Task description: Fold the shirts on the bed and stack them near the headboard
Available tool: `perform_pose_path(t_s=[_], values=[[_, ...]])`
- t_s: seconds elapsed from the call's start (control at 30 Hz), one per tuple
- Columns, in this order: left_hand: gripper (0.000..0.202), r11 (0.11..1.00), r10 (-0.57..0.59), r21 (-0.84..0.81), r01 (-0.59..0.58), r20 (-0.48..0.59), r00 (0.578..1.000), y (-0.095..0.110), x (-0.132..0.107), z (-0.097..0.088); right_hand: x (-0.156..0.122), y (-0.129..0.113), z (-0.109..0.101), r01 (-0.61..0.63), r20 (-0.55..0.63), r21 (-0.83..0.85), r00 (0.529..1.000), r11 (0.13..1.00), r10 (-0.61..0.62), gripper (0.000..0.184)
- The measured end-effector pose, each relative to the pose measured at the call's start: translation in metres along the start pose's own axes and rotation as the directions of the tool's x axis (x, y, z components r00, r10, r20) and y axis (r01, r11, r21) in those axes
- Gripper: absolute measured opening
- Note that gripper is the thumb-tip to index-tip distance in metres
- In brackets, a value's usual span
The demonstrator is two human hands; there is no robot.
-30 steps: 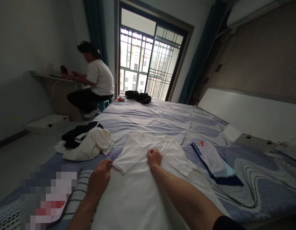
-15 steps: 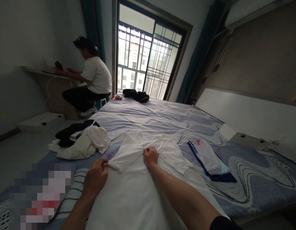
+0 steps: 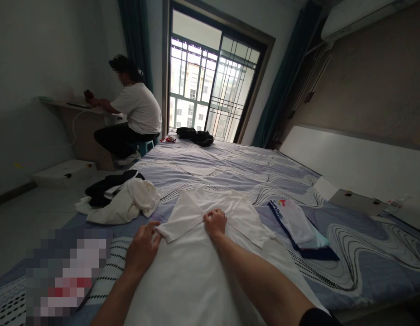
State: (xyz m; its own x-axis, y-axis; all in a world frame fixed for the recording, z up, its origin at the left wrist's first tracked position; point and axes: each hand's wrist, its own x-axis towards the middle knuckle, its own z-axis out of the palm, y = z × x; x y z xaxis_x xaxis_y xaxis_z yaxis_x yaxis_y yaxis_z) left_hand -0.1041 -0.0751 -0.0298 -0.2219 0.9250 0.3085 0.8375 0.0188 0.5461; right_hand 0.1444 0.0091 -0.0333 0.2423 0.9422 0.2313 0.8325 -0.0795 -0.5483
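Note:
A white shirt [image 3: 192, 271] lies spread flat on the bed [image 3: 230, 167] in front of me, one sleeve folded in across its chest. My left hand [image 3: 142, 246] pinches the cuff end of that folded sleeve at the shirt's left side. Curled into a fist, my right hand [image 3: 215, 222] presses on the sleeve's upper edge near the middle of the shirt. Both forearms stretch over the white cloth.
A pile of white and dark clothes [image 3: 119, 199] sits on the bed's left edge. To the right lies a folded stack of white and blue garments [image 3: 300, 226]. Dark clothes [image 3: 196, 135] rest by the window. Another person [image 3: 130, 117] sits at a desk at the left wall.
My hands keep their hold on the folded sleeve; the right fist has shifted slightly along its edge. The view has swayed a little.

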Motion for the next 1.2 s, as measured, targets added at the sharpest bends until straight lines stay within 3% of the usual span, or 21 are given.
perform_pose_path(t_s=[0.17,0.3,0.4,0.5,0.6,0.77,0.93,1.07,1.2], values=[[0.028,0.998,0.026,0.049,-0.028,0.046,0.999,0.000,0.000,0.000,0.000,-0.001,0.000,0.008,-0.011,0.008,1.000,1.000,-0.008,0.020],[0.025,0.992,0.126,0.016,-0.128,0.099,0.987,-0.003,0.002,-0.001,-0.005,-0.002,0.000,0.019,-0.005,-0.018,1.000,1.000,-0.020,0.020],[0.024,0.994,0.107,-0.012,-0.107,0.084,0.991,-0.006,0.003,-0.001,-0.005,-0.004,-0.002,-0.009,0.033,-0.063,0.999,0.998,0.011,0.018],[0.020,0.995,0.093,-0.030,-0.092,0.039,0.995,-0.007,0.002,-0.002,0.011,-0.011,-0.008,-0.052,0.101,-0.096,0.993,0.994,0.062,0.020],[0.015,0.996,0.092,0.002,-0.093,0.061,0.994,-0.005,0.000,-0.003,0.045,-0.029,-0.007,-0.012,0.179,-0.070,0.984,0.997,0.025,0.032],[0.015,0.996,0.081,0.015,-0.084,0.128,0.988,-0.005,0.000,-0.003,0.107,-0.084,0.028,0.096,0.310,-0.019,0.947,0.995,-0.086,0.052],[0.020,0.996,0.090,-0.041,-0.086,0.122,0.988,-0.014,0.004,0.001,0.137,-0.136,0.085,0.100,0.413,-0.065,0.909,0.993,-0.065,0.024],[0.022,0.996,0.085,-0.051,-0.079,0.118,0.989,-0.020,0.006,0.005,0.138,-0.140,0.115,0.154,0.395,-0.044,0.910,0.987,-0.124,0.020],[0.021,0.991,0.130,0.023,-0.133,0.092,0.987,-0.022,0.007,0.007,0.135,-0.124,0.116,0.229,0.335,-0.008,0.918,0.973,-0.213,0.031]])
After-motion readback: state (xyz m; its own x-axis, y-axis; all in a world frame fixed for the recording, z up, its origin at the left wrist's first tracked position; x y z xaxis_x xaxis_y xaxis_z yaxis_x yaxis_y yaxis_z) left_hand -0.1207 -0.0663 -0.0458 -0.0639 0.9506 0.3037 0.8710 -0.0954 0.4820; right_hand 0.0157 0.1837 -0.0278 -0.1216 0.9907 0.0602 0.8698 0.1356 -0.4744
